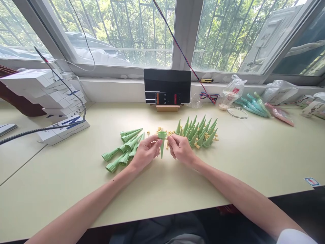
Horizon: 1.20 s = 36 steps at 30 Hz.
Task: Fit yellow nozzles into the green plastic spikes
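My left hand (145, 151) pinches a green plastic cone spike (161, 142), held upright with its open wide end up and its tip pointing down. My right hand (180, 148) is closed just to the right of the cone, fingertips near its rim, pinching something too small to make out. A pile of green cones lying on their sides (124, 149) sits left of my left hand. Another cluster of green cones standing tip-up (199, 133) is behind my right hand, with small yellow parts (166, 134) scattered among and before them.
A pale table (254, 159) runs under a window. A dark tablet (167, 85) with a phone (168, 98) on a stand sits at the back. White boxes (48, 91) are stacked left. Plastic bags with teal parts (251, 103) lie at the right. A black cable (38, 129) crosses the left side.
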Tool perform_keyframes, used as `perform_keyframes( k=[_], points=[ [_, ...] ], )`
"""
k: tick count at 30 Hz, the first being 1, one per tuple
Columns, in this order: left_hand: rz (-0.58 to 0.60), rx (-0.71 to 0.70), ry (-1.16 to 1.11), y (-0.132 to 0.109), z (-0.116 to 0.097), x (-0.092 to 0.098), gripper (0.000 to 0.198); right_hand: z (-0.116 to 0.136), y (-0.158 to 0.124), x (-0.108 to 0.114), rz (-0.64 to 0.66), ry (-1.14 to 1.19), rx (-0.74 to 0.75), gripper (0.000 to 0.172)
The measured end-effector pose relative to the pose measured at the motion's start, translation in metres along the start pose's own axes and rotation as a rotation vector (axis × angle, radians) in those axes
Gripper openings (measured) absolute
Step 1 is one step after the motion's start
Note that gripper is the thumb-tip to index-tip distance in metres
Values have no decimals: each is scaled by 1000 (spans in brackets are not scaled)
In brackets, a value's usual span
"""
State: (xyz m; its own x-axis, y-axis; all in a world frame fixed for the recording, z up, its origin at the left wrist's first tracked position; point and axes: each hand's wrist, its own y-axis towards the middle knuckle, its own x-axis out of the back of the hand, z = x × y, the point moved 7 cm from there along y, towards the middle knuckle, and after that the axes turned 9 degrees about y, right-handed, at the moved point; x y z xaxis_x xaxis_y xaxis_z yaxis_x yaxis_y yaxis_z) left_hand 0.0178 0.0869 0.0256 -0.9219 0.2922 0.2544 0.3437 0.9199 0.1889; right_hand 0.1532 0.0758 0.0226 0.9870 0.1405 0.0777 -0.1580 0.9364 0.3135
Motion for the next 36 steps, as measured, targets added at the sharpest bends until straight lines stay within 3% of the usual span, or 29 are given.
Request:
perform_keyframes(
  k=[8, 17, 24, 36],
  points=[
    [-23, 20, 35, 0, 1, 0, 32, -2, 0, 0, -17, 53, 23, 42],
    [-118, 132, -51, 1, 9, 7, 47, 8, -1, 8, -120, -137, 190, 35],
    [81, 330, -363, 2, 21, -7, 60, 19, -4, -4, -10, -381, 479, 27],
    [125, 301, -364, 1, 19, -8, 45, 20, -5, -5, 21, -433, 523, 22]
  ],
)
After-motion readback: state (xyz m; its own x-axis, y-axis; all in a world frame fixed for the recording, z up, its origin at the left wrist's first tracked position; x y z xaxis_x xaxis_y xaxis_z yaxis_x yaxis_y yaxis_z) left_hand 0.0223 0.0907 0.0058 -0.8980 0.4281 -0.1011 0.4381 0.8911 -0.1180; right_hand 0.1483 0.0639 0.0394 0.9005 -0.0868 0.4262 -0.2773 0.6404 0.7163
